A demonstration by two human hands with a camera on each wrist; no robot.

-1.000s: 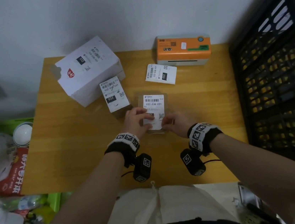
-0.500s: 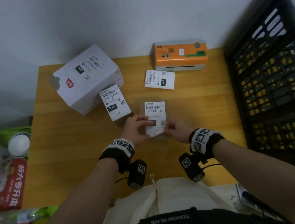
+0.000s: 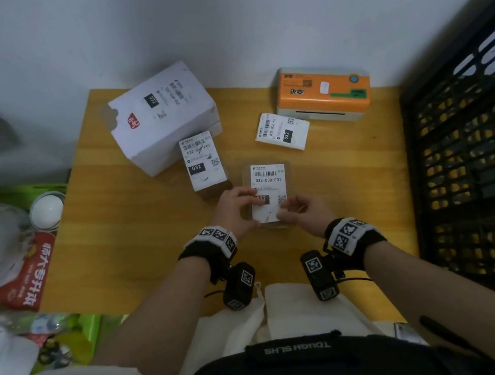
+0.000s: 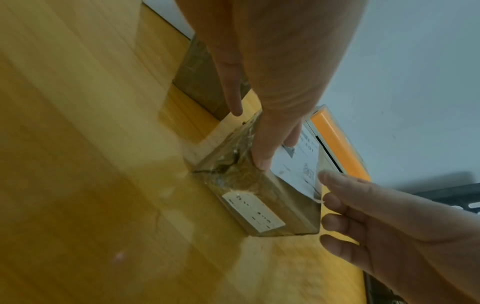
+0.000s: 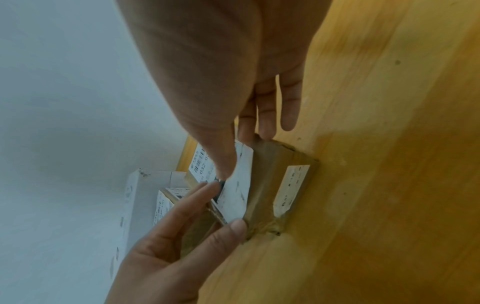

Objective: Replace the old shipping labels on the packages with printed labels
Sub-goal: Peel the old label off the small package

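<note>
A small brown package (image 3: 288,182) lies mid-table with a white printed label (image 3: 267,180) on its top. My left hand (image 3: 248,201) holds its left near corner, fingers flat on the label (image 5: 233,197) and thumb (image 5: 235,226) against the side. My right hand (image 3: 288,212) holds the right near corner: its thumb (image 5: 223,166) presses on the label and its fingers curl at the package's right edge (image 4: 332,201). A small pale sticker (image 4: 253,212) sits on the near face of the package (image 4: 293,207).
Behind lie a second small labelled package (image 3: 202,161), a large white box (image 3: 162,116), a loose label (image 3: 283,131) and an orange label printer (image 3: 322,94). A black crate (image 3: 468,144) stands right of the wooden table (image 3: 121,234). Bags and a white cup (image 3: 46,209) sit left.
Both hands have stayed on the small package. The right thumb has moved a little further onto the label's lower right part. My head has shifted slightly.
</note>
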